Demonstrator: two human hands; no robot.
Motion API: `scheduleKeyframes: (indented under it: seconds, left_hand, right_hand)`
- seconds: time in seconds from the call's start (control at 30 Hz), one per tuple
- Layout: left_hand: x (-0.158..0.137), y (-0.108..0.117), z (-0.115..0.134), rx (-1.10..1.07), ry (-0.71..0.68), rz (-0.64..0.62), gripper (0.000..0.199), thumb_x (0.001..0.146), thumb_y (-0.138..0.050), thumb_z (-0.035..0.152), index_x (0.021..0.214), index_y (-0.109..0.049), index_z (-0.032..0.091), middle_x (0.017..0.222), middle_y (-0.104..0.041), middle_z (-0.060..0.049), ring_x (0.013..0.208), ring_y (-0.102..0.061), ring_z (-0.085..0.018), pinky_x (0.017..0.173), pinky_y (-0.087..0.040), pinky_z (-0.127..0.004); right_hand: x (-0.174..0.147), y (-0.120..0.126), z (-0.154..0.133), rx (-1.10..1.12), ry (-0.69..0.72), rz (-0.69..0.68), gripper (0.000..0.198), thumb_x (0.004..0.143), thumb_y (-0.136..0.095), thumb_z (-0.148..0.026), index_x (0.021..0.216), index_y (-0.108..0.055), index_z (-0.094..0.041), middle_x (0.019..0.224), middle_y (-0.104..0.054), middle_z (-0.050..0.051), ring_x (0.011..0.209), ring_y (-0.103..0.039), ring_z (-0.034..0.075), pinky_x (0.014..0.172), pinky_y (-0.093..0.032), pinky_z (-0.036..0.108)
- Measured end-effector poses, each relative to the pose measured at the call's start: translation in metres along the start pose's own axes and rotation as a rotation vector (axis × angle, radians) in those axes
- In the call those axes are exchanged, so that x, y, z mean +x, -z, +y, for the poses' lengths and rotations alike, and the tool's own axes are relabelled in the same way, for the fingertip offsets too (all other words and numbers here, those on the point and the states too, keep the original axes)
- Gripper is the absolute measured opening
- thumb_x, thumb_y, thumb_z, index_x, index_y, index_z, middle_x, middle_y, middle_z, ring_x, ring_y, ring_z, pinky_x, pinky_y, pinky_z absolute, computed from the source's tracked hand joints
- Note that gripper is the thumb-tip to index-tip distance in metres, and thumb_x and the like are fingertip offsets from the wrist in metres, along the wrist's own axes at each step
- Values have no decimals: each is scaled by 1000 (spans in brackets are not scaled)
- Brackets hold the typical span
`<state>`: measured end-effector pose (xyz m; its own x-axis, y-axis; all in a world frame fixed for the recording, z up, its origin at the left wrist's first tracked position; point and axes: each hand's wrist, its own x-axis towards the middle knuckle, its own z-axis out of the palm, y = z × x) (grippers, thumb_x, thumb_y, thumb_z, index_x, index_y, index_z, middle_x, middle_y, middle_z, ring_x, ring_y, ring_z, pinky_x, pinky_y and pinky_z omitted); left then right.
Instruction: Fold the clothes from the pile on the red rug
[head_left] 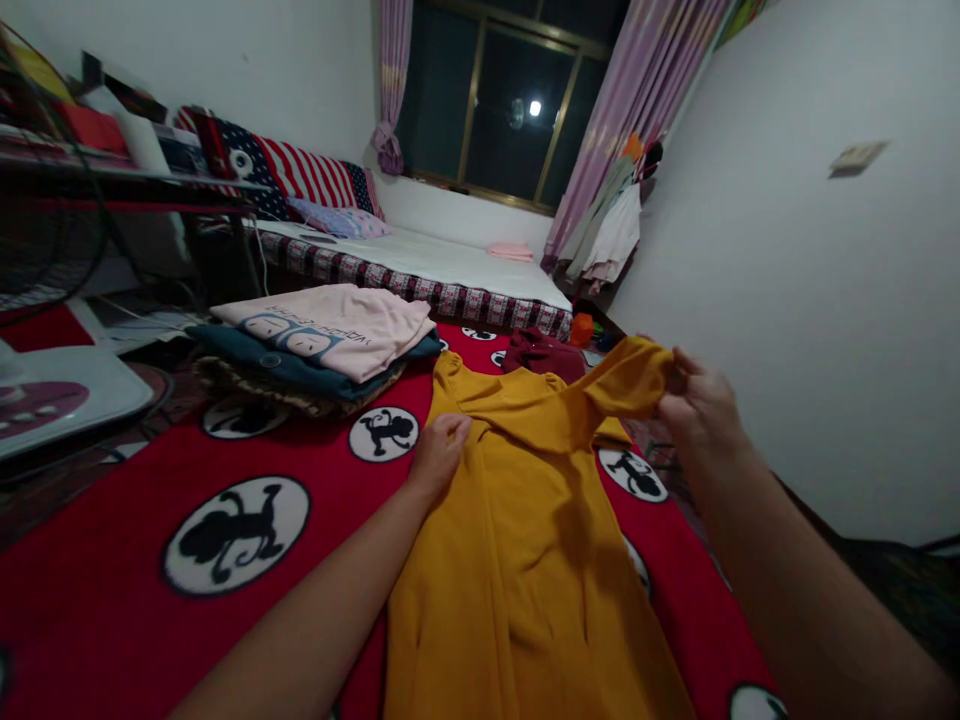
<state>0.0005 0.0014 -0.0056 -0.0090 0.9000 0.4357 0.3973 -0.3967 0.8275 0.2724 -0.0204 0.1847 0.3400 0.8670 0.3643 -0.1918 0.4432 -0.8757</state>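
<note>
A mustard-yellow dress (517, 560) lies spread lengthwise over a red blanket (97, 560) printed with black figures in white circles. My right hand (701, 400) is closed on one sleeve of the dress and lifts it off the blanket, out to the right. At the upper left part of the bodice, my left hand (441, 455) rests with its fingers curled together on the cloth, apparently pinching it. Beyond the neckline lies a folded dark red garment (541, 352). To the left sits a stack of folded clothes, a pale pink shirt (337, 325) above a teal garment (300, 370).
A white-topped bed (435, 255) runs beneath the window (517, 110) at the back. On the left are a cluttered desk (150, 180) and a white chair or stool seat (75, 390). Clothes hang (615, 235) by the purple curtain (622, 90). A white wall (825, 330) bounds the right.
</note>
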Motion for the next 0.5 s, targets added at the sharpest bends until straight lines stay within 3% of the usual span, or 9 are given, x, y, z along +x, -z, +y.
scheduleKeyframes:
  seconds: [0.07, 0.1, 0.2, 0.23, 0.3, 0.43, 0.5]
  left_hand:
    - [5, 5, -7, -280, 153, 144, 37, 89, -46, 43, 99, -69, 15, 104, -69, -12, 99, -64, -22, 83, -52, -34]
    - [7, 8, -10, -417, 232, 202, 39, 88, -47, 45, 100, -67, 15, 104, -68, -12, 96, -65, -22, 77, -53, -33]
    - [11, 16, -18, -739, 373, 290, 40, 83, -50, 49, 98, -63, 14, 99, -68, -11, 87, -66, -18, 69, -54, -29]
    - [12, 18, -20, -791, 381, 296, 40, 81, -52, 50, 95, -62, 14, 96, -68, -10, 84, -67, -17, 69, -54, -28]
    - [11, 20, -21, -817, 368, 284, 39, 78, -56, 50, 92, -61, 13, 90, -68, -9, 79, -67, -15, 69, -53, -27]
    - [10, 17, -19, -744, 348, 240, 38, 74, -62, 47, 90, -64, 12, 85, -68, -8, 73, -66, -14, 62, -52, -23]
    - [10, 15, -19, -698, 345, 214, 38, 74, -63, 46, 91, -65, 12, 84, -68, -8, 71, -65, -15, 59, -50, -23]
  right_hand:
    - [-29, -37, -19, 77, -20, -208, 14, 90, -51, -19, 77, -57, -18, 83, -73, 5, 71, -68, 12, 70, -54, 26]
    - [-48, -53, -26, 58, -55, -403, 7, 88, -58, -22, 82, -58, -19, 89, -73, 4, 74, -69, 12, 72, -55, 27]
    - [-107, -82, -22, -170, -284, -998, 22, 85, -65, -37, 90, -63, -16, 88, -72, 7, 73, -70, 16, 70, -56, 30]
    - [-123, -84, -13, -272, -329, -1109, 30, 85, -63, -43, 89, -64, -14, 86, -71, 8, 72, -70, 16, 67, -55, 29]
    - [-148, -77, 15, -562, -297, -1145, 40, 83, -62, -52, 93, -66, -13, 85, -69, 8, 72, -67, 16, 64, -52, 27]
    - [-176, -54, 71, -1095, 30, -1129, 71, 56, -82, -57, 111, -62, -18, 109, -61, 9, 91, -59, 23, 75, -48, 33]
    - [-187, -49, 88, -1225, 107, -1121, 64, 54, -85, -51, 105, -62, -20, 111, -58, 8, 95, -55, 24, 77, -46, 33]
